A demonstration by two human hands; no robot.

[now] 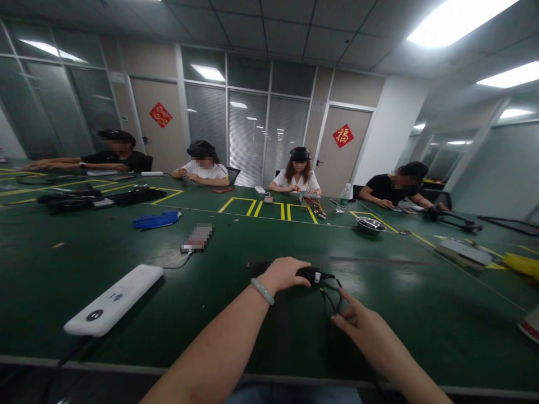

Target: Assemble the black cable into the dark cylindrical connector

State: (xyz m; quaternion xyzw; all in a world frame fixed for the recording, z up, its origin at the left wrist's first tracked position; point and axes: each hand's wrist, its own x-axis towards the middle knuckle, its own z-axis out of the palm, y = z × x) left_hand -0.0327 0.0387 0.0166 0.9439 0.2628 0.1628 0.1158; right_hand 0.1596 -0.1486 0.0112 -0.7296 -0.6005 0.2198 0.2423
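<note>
My left hand (287,274), with a pale bangle (262,291) at the wrist, is closed over a long black device (309,274) lying on the green table. A small white label shows at the device's right end; its middle is hidden under the hand, so I cannot tell its exact kind. From that end a black cable (332,278) comes out and bends down in a loop. My right hand (357,315) has its index finger and thumb at this loop, pinching the cable, with the other fingers curled.
To the left lie a white power bank-like block (130,289) with a black cord, a phone (199,237) and blue gloves (155,220). Farther back are a metal bowl (370,225), a bottle (343,199) and black cables (80,199). Several people sit across the table (202,342).
</note>
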